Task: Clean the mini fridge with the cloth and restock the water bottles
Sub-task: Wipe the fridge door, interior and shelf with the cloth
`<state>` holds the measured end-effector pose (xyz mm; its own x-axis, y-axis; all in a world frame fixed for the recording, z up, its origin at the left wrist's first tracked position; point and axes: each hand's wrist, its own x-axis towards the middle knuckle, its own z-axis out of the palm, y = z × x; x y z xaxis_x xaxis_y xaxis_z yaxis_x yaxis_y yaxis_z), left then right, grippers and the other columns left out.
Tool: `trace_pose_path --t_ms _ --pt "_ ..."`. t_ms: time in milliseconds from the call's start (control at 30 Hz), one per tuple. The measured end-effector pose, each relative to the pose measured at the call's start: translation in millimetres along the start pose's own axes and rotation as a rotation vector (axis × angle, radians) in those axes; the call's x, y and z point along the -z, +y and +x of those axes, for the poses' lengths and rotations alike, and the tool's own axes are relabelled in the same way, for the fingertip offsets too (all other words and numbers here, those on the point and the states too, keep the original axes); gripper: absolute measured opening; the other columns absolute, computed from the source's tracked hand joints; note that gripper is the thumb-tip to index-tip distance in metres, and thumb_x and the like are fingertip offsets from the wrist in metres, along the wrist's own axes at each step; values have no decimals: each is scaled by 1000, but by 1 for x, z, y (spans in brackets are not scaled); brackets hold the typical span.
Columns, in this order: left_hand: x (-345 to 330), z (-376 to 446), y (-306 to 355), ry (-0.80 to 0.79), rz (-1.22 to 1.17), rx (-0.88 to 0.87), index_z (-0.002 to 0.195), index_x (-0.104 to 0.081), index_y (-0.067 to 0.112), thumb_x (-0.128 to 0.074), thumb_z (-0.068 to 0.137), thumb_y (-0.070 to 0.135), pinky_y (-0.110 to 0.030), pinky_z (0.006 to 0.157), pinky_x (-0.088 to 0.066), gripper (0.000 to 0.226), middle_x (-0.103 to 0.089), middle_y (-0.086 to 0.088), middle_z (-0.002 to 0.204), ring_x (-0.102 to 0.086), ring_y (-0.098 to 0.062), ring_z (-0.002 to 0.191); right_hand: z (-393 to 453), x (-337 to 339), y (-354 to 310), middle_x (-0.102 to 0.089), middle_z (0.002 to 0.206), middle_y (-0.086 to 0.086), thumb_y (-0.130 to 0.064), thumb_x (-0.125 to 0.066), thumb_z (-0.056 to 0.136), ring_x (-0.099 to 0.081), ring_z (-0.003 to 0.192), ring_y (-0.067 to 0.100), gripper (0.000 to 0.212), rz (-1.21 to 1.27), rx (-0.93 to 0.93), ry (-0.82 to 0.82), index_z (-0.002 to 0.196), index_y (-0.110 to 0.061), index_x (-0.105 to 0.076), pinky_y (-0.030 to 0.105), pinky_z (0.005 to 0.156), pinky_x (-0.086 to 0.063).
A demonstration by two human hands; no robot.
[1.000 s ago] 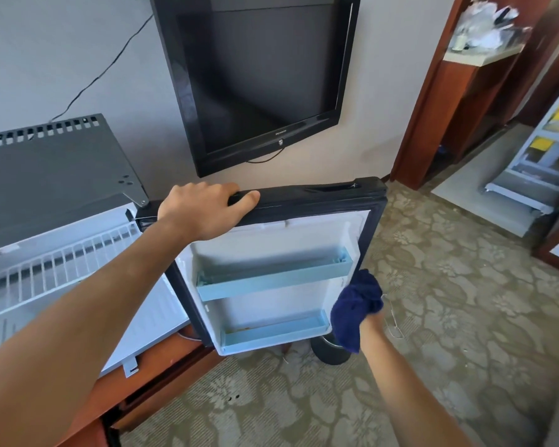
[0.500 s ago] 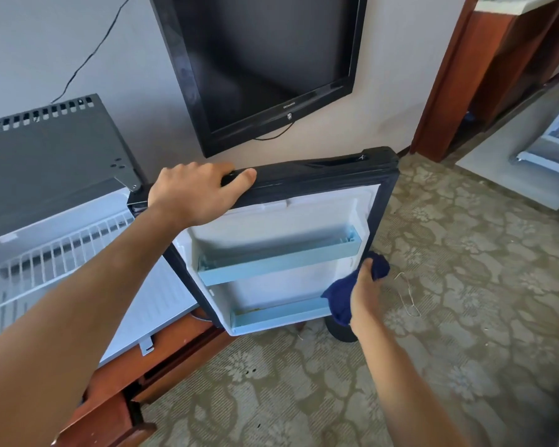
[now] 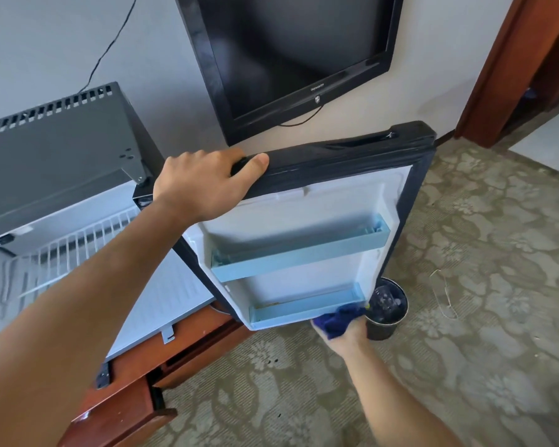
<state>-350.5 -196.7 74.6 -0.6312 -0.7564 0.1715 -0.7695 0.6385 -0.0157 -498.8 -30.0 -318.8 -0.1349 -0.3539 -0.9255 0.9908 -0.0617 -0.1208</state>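
The mini fridge (image 3: pixel 55 156) stands at the left with its door (image 3: pixel 320 201) swung open toward me. My left hand (image 3: pixel 207 185) grips the door's black top edge. The door's white inner face carries two pale blue shelves, an upper one (image 3: pixel 297 256) and a lower one (image 3: pixel 304 309). My right hand (image 3: pixel 342 333) holds a dark blue cloth (image 3: pixel 339 319) against the right end of the lower shelf. A white wire rack (image 3: pixel 68 250) shows inside the fridge. No water bottles are in view.
A black wall-mounted TV (image 3: pixel 291 56) hangs above the door. A dark bin (image 3: pixel 386 309) with clear plastic inside stands on the patterned carpet behind my right hand. The fridge sits in a wooden cabinet (image 3: pixel 133 382). A wooden door frame (image 3: pixel 504 66) is at the right.
My right hand has carried the cloth down from beside the door's right edge to the right end of the lower shelf. My left hand keeps its grip on the door top.
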Motion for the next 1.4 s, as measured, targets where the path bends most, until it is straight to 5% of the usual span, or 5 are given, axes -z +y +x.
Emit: trace_pose_path --t_ms 233,400,633,867,1400 --pt "-1 -3 -4 15 11 -10 106 -65 34 -13 96 79 -39 75 -37 70 -58 1 82 -53 -31 82 -58 -55 130 -61 51 0 -51 -44 96 -65 52 20 54 113 -168 -153 58 -19 -66 34 98 -44" --pt "0 -11 -8 29 -30 -141 107 -65 35 -13 97 78 -33 65 -33 68 -57 6 76 -52 -22 74 -48 -74 191 -66 128 23 -57 -40 97 -62 118 45 62 -21 -231 -79 125 -6 -62 61 99 -49" --pt "-2 -15 -16 55 -86 -230 87 -58 29 -17 96 78 -38 71 -35 65 -48 7 68 -52 -27 77 -100 -36 179 -65 86 -4 -38 -49 102 -56 81 5 37 164 -347 -231 136 -33 -61 19 73 -51" --pt "-2 -17 -17 87 -127 -300 80 -56 27 -18 98 76 -36 65 -32 65 -49 6 65 -52 -24 68 -149 -11 74 -70 95 2 -62 -58 82 -68 91 30 47 -1439 981 442 101 -20 -61 36 78 -51" --pt "-2 -20 -21 93 -139 -350 87 -64 25 -18 98 75 -37 70 -33 69 -52 4 69 -54 -27 74 -122 -57 114 -74 97 2 -63 -42 84 -69 94 29 49 -2273 966 190 94 -20 -64 36 77 -46"
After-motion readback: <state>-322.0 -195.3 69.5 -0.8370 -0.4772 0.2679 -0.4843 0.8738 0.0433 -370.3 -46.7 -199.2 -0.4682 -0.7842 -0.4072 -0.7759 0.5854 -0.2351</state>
